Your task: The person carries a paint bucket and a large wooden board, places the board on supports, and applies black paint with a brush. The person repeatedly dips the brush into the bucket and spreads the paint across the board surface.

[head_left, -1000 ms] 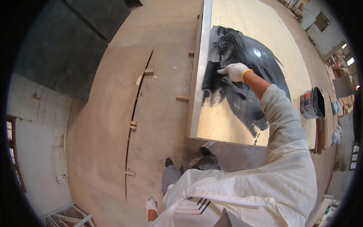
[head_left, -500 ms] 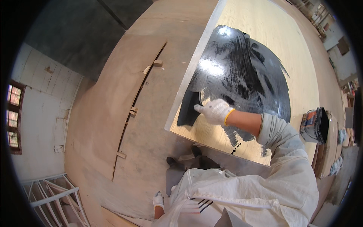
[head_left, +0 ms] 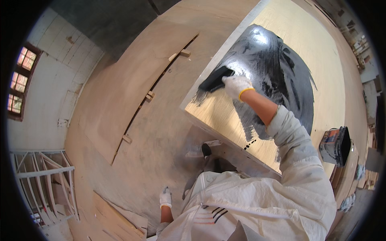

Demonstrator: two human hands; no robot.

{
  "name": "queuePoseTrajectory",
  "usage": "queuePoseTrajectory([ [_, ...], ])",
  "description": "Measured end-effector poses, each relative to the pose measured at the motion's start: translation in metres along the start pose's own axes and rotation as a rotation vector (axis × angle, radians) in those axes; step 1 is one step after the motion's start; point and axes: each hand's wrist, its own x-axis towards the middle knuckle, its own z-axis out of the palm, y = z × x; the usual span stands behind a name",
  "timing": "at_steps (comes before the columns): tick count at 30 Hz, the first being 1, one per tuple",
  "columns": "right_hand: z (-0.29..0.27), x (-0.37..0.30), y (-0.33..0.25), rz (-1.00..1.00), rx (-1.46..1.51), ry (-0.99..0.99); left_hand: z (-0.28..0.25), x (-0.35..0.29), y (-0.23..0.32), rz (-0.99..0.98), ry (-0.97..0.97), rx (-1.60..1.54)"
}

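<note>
My right hand, in a white knit glove with a yellow cuff, is closed on a wide black spreader. The spreader lies at the left edge of a pale wood panel, near its near-left corner. A glossy, streaky black coating covers much of the panel's middle; its near border is ragged, with a few black drops beside it. Away from the panel, low by my side, hangs my left hand, gloved too, fingers loosely extended and holding nothing.
A black-smeared bucket stands at the panel's right edge. On the floor to the left lies a large thin board with small wood blocks along its edge. A pale metal frame stands at the lower left.
My right hand has drawn the spreader up and leftward along the panel's left edge, and it is tilted differently. Bare wood shows at the near-left corner. The view has turned slightly.
</note>
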Motion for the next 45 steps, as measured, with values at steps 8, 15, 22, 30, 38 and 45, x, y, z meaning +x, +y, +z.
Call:
queuePoseTrajectory([
  [8,0.016,-0.061,-0.072,-0.130,-0.001,-0.067,0.034,-0.051,-0.105,-0.218,0.078,-0.110],
  [15,0.029,-0.101,0.152,0.174,-0.094,-0.107,0.057,-0.125,-0.217,-0.390,0.013,-0.395],
  [22,0.002,-0.053,0.079,-0.107,-0.179,0.007,0.069,-0.187,-0.228,-0.481,0.033,-0.011],
  [30,-0.019,-0.058,0.092,-0.293,-0.404,-0.083,0.092,-0.167,-0.191,-0.198,0.122,-0.487],
  [38,-0.023,-0.067,-0.005,-0.639,-0.487,-0.189,0.155,-0.185,-0.219,-0.239,0.085,-0.318],
  [45,-0.016,-0.015,0.004,-0.707,-0.422,-0.068,0.180,-0.227,-0.206,-0.356,0.200,-0.453],
])
